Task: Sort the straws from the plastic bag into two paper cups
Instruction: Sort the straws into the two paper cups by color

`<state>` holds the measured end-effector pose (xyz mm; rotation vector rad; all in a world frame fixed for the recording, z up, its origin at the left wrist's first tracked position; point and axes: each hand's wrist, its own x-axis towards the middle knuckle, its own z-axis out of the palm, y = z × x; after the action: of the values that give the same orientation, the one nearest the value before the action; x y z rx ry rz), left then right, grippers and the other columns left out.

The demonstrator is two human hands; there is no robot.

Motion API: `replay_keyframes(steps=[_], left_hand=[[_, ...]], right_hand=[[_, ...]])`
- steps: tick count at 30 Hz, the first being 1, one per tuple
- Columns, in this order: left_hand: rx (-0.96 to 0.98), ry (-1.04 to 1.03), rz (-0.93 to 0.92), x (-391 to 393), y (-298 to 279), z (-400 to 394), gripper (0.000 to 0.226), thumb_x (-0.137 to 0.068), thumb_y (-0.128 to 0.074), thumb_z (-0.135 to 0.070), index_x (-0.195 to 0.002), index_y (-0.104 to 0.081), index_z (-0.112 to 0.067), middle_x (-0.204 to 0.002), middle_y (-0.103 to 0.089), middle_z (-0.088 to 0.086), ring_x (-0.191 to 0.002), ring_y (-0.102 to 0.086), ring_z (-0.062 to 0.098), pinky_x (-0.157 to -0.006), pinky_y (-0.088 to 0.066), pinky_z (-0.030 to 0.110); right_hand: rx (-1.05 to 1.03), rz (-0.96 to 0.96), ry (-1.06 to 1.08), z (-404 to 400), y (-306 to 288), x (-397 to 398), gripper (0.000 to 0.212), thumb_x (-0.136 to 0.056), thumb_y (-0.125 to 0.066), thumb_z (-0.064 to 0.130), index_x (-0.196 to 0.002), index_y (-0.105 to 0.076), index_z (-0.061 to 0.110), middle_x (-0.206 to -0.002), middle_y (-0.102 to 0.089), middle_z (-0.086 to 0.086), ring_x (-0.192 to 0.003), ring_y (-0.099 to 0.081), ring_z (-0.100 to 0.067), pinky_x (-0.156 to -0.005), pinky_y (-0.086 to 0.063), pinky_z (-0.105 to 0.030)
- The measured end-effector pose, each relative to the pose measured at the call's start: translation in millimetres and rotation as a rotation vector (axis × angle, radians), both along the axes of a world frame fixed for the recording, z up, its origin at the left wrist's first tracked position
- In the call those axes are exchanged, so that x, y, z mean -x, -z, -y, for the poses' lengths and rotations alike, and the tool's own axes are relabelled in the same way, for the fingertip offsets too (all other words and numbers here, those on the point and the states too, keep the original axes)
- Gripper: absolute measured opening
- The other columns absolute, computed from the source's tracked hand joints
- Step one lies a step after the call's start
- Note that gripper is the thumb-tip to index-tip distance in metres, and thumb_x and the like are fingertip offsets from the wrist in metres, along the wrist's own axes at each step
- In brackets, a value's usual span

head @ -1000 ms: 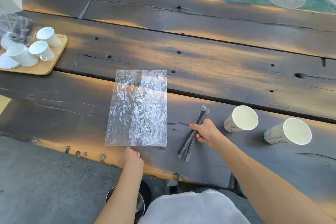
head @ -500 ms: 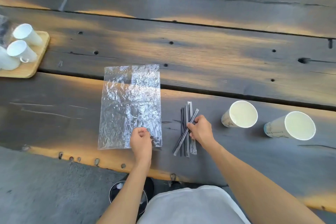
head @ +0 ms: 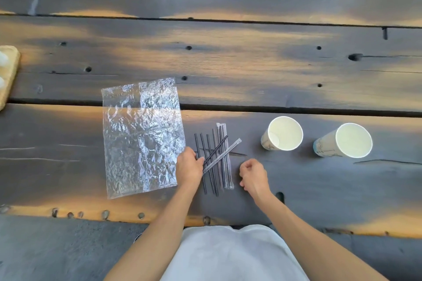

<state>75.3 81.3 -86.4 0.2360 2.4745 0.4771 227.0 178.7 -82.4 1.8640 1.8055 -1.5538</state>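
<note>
Several thin black straws (head: 212, 162), some in clear wrappers, lie side by side on the dark wooden table. Two of them lie slanted across the others: a bare one and a wrapped one. My left hand (head: 189, 166) rests at the left of the pile, fingertips pinched on the lower ends of the slanted straws. My right hand (head: 253, 175) hovers just right of the pile, fingers curled, holding nothing. The clear plastic bag (head: 141, 137) lies flat and crumpled to the left. Two white paper cups (head: 283, 134) (head: 347, 141) stand upright to the right, both with nothing inside.
A wooden tray (head: 9, 80) with white cups pokes in at the far left edge. The table's front edge (head: 159, 217) runs just below my hands. A dark gap between planks (head: 296, 109) runs behind the cups.
My right hand let go of the straws and drew back to the right. The straws now lie spread on the table. My left hand moved from the bag's corner to the straws.
</note>
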Motion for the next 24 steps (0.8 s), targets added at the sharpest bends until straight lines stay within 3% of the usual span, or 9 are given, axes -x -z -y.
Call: replay_keyframes(steps=[6, 11, 14, 16, 18, 21, 24], left_hand=[[0.068, 0.048, 0.021, 9.1, 3.6, -8.4, 0.024, -0.088, -0.059, -0.016, -0.067, -0.047, -0.011, -0.071, -0.057, 0.006, -0.058, -0.052, 0.023, -0.049, -0.038, 0.028], [-0.042, 0.009, 0.018, 14.7, -5.0, -5.6, 0.008, -0.092, -0.051, -0.017, -0.092, -0.048, -0.009, -0.08, -0.056, 0.005, -0.063, -0.051, 0.019, -0.054, -0.04, 0.033], [-0.104, 0.011, -0.004, 16.3, -9.3, -3.5, 0.015, -0.092, -0.049, -0.01, -0.104, -0.041, -0.016, -0.082, -0.055, 0.005, -0.066, -0.05, 0.016, -0.058, -0.042, 0.035], [-0.127, 0.038, -0.008, 16.9, -8.1, -4.2, 0.018, -0.094, -0.048, -0.009, -0.106, -0.04, -0.019, -0.084, -0.059, 0.005, -0.071, -0.055, 0.018, -0.061, -0.045, 0.036], [-0.137, 0.09, -0.005, 16.6, -4.8, -6.8, 0.004, -0.095, -0.053, -0.012, -0.098, -0.051, -0.011, -0.084, -0.06, 0.004, -0.075, -0.058, 0.021, -0.065, -0.049, 0.037], [-0.143, 0.174, 0.067, 12.1, -1.7, -11.7, 0.013, -0.092, -0.065, -0.018, -0.087, -0.061, -0.006, -0.072, -0.053, -0.001, -0.068, -0.05, 0.018, -0.068, -0.048, 0.037], [-0.114, 0.251, 0.125, 7.5, 1.0, -14.1, 0.025, -0.086, -0.075, -0.02, -0.078, -0.056, -0.006, -0.065, -0.048, -0.001, -0.062, -0.044, 0.018, -0.061, -0.041, 0.034]], right_hand=[[0.015, 0.007, -0.043, -3.8, 0.6, 8.8, 0.021, -0.09, -0.042, 0.012, -0.08, -0.06, 0.007, -0.082, -0.071, -0.015, -0.05, -0.058, -0.021, -0.047, -0.047, -0.028], [-0.01, 0.012, -0.094, -2.7, -0.7, 25.5, 0.025, -0.092, -0.04, 0.017, -0.082, -0.061, 0.006, -0.081, -0.07, -0.014, -0.063, -0.06, -0.028, -0.065, -0.058, -0.046], [-0.023, 0.02, -0.113, -1.1, -5.9, 37.0, 0.026, -0.092, -0.041, 0.016, -0.081, -0.061, 0.005, -0.08, -0.07, -0.013, -0.071, -0.065, -0.033, -0.06, -0.053, -0.039], [-0.046, 0.026, -0.133, -1.7, -7.7, 44.4, 0.024, -0.094, -0.043, 0.017, -0.083, -0.059, 0.003, -0.081, -0.068, -0.011, -0.073, -0.061, -0.033, -0.053, -0.041, -0.032], [-0.072, 0.013, -0.145, -1.9, -10.1, 50.8, 0.019, -0.096, -0.046, 0.018, -0.084, -0.056, 0.007, -0.082, -0.064, -0.009, -0.069, -0.055, -0.027, -0.049, -0.034, -0.029], [-0.097, -0.023, -0.156, -2.0, -12.0, 58.9, 0.007, -0.097, -0.048, 0.018, -0.093, -0.052, 0.013, -0.089, -0.062, -0.007, -0.072, -0.054, -0.022, -0.053, -0.036, -0.031], [-0.113, -0.01, -0.212, -3.7, -11.2, 63.7, 0.004, -0.096, -0.048, 0.017, -0.098, -0.052, 0.015, -0.094, -0.06, -0.007, -0.079, -0.057, -0.027, -0.061, -0.044, -0.034]])
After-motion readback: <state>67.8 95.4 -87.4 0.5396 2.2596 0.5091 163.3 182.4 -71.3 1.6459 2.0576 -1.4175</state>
